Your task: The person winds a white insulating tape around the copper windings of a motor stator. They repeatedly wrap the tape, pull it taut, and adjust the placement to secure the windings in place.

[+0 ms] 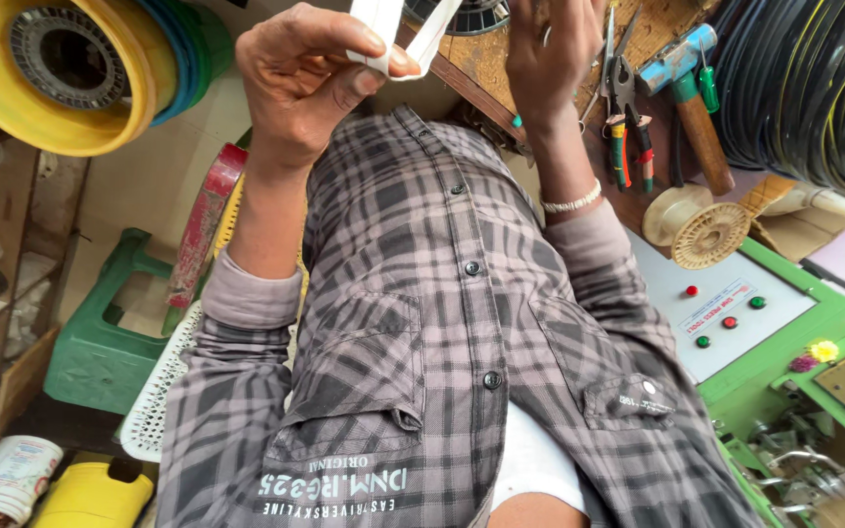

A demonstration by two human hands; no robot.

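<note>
white label (719,305) on control panel | printed white container (7,474) bottom left

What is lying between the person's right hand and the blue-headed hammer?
In the head view, a pair of pliers with red-and-green handles lies between the right hand and the hammer.

Bench edge is crowded by pliers (620,117), hammer (689,93) and empty spool (701,230); cable coil (814,88) blocks the far side. Open room is left only over the white panel (706,293).
</note>
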